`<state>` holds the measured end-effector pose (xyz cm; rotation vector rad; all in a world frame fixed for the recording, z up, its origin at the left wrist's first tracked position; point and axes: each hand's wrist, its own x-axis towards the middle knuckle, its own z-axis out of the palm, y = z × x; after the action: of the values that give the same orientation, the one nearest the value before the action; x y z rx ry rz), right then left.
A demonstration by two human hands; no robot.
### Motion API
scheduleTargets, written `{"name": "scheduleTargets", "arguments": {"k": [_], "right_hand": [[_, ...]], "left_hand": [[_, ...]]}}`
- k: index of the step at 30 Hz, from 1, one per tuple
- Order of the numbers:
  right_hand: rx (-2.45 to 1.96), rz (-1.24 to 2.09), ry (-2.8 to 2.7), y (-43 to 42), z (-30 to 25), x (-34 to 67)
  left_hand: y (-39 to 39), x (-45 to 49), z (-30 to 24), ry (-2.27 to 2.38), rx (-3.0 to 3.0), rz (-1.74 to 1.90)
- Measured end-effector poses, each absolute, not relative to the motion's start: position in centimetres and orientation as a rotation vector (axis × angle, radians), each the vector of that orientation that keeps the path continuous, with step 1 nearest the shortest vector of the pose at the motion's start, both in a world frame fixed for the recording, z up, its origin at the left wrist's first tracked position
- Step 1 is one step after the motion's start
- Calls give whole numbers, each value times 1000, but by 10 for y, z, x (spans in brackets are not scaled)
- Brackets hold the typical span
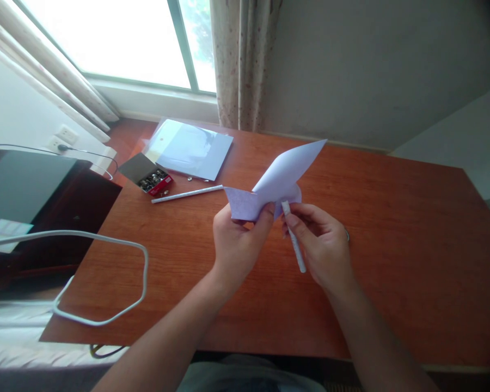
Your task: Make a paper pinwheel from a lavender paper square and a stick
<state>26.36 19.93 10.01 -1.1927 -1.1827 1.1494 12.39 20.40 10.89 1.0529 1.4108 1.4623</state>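
Observation:
My left hand (243,234) is closed on a folded sheet of pale paper (277,174), thumb on top near its lower edge. One pointed flap of the paper rises to the upper right, and a shorter flap sticks out to the left. In my right hand (320,234) a thin white rolled paper tube (296,245) is pinched between thumb and fingers. The tube's upper end is close to the paper; whether they touch I cannot tell. Both hands are above the brown table, and some right fingertips are hidden behind the tube.
Another rolled paper tube (188,194) lies left of my hands. Behind it stand an open red box (159,185) of small metal pieces and a stack of white sheets in a clear sleeve (191,147). A white cable (145,272) loops over the table's left side.

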Motion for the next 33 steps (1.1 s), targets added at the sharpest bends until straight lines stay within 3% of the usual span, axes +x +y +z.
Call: {"name": "scheduleTargets", "arguments": {"k": [14, 33], "right_hand": [[-1262, 836, -1374, 196, 102, 259], [-1159, 1072, -1242, 196, 104, 259]], "left_hand": [[203, 124, 101, 1387, 1004, 1437], [204, 123, 102, 1414, 1095, 1403]]}}
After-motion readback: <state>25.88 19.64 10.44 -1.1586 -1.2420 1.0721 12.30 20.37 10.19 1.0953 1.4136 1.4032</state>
